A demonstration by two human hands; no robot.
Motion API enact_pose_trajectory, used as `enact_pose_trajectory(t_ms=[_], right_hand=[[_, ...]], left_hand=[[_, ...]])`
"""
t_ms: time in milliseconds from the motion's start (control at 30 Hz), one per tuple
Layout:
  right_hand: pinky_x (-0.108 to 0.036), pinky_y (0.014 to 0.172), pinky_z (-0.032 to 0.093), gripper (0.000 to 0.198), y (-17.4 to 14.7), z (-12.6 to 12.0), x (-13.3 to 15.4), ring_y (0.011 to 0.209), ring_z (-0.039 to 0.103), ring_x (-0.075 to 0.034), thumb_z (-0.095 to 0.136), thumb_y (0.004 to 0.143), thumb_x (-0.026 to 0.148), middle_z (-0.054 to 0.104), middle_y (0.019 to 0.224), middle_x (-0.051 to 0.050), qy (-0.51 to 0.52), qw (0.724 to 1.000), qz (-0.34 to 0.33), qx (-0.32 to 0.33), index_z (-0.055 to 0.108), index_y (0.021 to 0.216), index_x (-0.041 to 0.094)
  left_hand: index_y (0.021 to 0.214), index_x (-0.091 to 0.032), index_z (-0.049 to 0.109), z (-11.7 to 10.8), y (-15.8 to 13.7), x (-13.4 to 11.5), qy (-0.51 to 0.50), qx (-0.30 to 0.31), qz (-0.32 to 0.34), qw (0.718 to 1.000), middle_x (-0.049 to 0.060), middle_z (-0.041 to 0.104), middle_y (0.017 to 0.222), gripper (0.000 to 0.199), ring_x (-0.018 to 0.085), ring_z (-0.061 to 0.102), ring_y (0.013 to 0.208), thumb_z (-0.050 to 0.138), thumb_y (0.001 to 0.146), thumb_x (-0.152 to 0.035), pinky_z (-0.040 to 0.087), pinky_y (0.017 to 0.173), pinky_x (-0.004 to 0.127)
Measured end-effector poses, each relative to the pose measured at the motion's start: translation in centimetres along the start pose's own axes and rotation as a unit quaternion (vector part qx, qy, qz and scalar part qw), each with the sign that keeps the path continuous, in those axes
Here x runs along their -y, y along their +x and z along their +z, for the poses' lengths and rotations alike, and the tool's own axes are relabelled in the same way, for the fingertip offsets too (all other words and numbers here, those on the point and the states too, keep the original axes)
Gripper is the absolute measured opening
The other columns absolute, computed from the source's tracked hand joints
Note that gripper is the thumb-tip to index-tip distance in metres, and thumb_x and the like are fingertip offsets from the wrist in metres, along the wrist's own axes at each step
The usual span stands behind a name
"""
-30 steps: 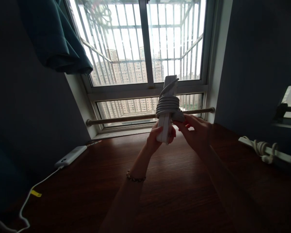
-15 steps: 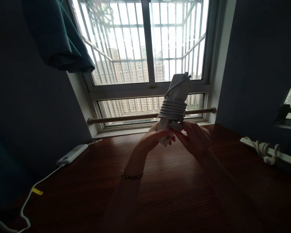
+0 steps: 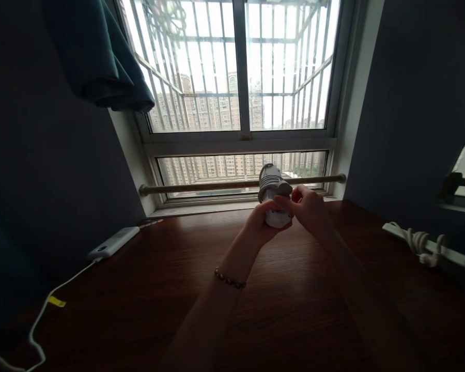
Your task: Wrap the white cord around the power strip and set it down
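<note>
A white power strip (image 3: 278, 219) is held up over the brown wooden table, its near end pointing back at me. Its cord (image 3: 270, 181) is wound round the body in several tight loops. My left hand (image 3: 260, 217) is wrapped round the lower end of the strip. From the other side, my right hand (image 3: 309, 206) pinches at the cord's pale plug (image 3: 284, 187), which lies against the loops. The fingertips partly hide the plug, and the strip's far end is foreshortened out of sight.
At the right edge of the table (image 3: 287, 299) lies another white strip (image 3: 459, 254) with its cord wrapped. A white power bank (image 3: 114, 243) with a cable (image 3: 48, 305) lies left. A rail (image 3: 201, 188) crosses below the window; a blue curtain (image 3: 101, 67) hangs upper left.
The power strip has tipped from nearly upright to pointing away from me, so its near end now faces me. Both hands have turned with it, and my left forearm has shifted right.
</note>
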State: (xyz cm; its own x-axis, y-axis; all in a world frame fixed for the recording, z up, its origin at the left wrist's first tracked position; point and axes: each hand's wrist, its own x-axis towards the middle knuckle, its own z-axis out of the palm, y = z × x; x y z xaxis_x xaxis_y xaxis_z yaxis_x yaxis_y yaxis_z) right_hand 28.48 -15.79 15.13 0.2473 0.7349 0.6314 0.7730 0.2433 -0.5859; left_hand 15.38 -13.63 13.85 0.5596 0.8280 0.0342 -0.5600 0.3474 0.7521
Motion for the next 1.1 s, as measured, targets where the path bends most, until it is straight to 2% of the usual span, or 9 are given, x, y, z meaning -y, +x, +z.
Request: enact_pose_trajectory(t_ms=[233,300,467,567,633,733,867,967,1100], right_hand=[[-0.029,0.055,0.038,0.050,0.2,0.1,-1.1,0.064,0.057,-0.019,0.056,0.067,0.069,0.061,0.067,-0.003,-0.059,0.994,0.015,0.095,0.048,0.072,0.020],[-0.029,0.052,0.041,0.054,0.3,0.3,-1.3,0.061,0.059,-0.020,0.055,0.067,0.072,0.063,0.065,-0.006,-0.022,0.984,0.056,0.170,0.050,0.073,0.018],[-0.025,0.050,0.051,0.059,0.8,1.1,-1.8,0.061,0.065,-0.020,0.055,0.069,0.070,0.067,0.066,-0.012,0.162,0.895,0.159,0.384,0.058,0.077,0.012],[-0.026,0.055,0.055,0.054,0.9,1.6,-2.6,0.067,0.067,-0.022,0.068,0.064,0.060,0.068,0.072,-0.013,0.310,0.835,0.200,0.409,0.061,0.084,0.010],[-0.028,0.062,0.057,0.050,0.6,2.0,-3.3,0.069,0.067,-0.022,0.075,0.061,0.052,0.069,0.076,-0.011,0.370,0.820,0.208,0.384,0.063,0.085,0.009],[-0.029,0.070,0.057,0.044,-0.4,2.1,-4.8,0.069,0.066,-0.019,0.071,0.067,0.050,0.069,0.076,-0.010,0.383,0.836,0.213,0.329,0.063,0.082,0.009],[-0.029,0.060,0.055,0.038,-2.4,1.0,-7.8,0.060,0.065,-0.019,0.061,0.077,0.047,0.067,0.065,-0.010,0.321,0.879,0.246,0.251,0.062,0.075,0.010],[-0.029,0.055,0.054,0.035,-4.1,-1.3,-11.3,0.058,0.065,-0.021,0.058,0.079,0.045,0.067,0.064,-0.010,0.239,0.915,0.263,0.192,0.062,0.071,0.011],[-0.028,0.052,0.051,0.034,-6.4,-6.2,-16.8,0.060,0.065,-0.021,0.060,0.075,0.045,0.069,0.077,-0.010,0.101,0.947,0.270,0.145,0.064,0.078,0.011]], left_hand=[[0.075,-0.012,0.057,-1.3,1.7,1.5,-0.042,0.009,0.032,0.999,0.004,0.061,0.070,0.015,0.015,0.059,0.065,0.054,0.060,-0.009,0.048,0.066,0.029],[0.074,-0.012,0.058,-1.8,2.1,1.8,-0.043,0.011,0.042,0.998,0.005,0.061,0.071,0.013,0.017,0.059,0.066,0.054,0.061,-0.013,0.048,0.064,0.029],[0.082,-0.009,0.063,-2.9,3.0,2.4,-0.033,0.031,0.060,0.997,0.009,0.064,0.078,0.025,0.020,0.059,0.070,0.052,0.064,-0.022,0.046,0.059,0.029],[0.087,-0.006,0.064,-3.5,3.6,2.7,-0.018,0.047,0.064,0.997,0.009,0.064,0.079,0.031,0.018,0.059,0.071,0.054,0.064,-0.024,0.046,0.063,0.027],[0.090,-0.007,0.064,-3.9,4.0,3.1,0.003,0.062,0.055,0.997,0.009,0.065,0.082,0.031,0.018,0.059,0.073,0.054,0.066,-0.025,0.046,0.067,0.027],[0.092,-0.011,0.063,-4.7,4.6,4.1,0.057,0.082,0.013,0.995,0.008,0.065,0.085,0.030,0.017,0.060,0.075,0.056,0.072,-0.034,0.047,0.072,0.029],[0.099,-0.009,0.063,-5.6,5.2,6.3,0.172,0.130,-0.104,0.971,0.015,0.066,0.095,0.053,0.023,0.063,0.081,0.055,0.076,-0.057,0.047,0.073,0.036],[0.095,-0.005,0.063,-6.1,4.5,7.8,0.258,0.159,-0.167,0.938,0.021,0.065,0.095,0.062,0.025,0.064,0.081,0.058,0.072,-0.062,0.048,0.072,0.037],[0.104,-0.009,0.060,-6.5,1.4,7.8,0.340,0.181,-0.168,0.907,0.018,0.065,0.102,0.051,0.021,0.065,0.080,0.068,0.071,-0.048,0.047,0.069,0.030]])
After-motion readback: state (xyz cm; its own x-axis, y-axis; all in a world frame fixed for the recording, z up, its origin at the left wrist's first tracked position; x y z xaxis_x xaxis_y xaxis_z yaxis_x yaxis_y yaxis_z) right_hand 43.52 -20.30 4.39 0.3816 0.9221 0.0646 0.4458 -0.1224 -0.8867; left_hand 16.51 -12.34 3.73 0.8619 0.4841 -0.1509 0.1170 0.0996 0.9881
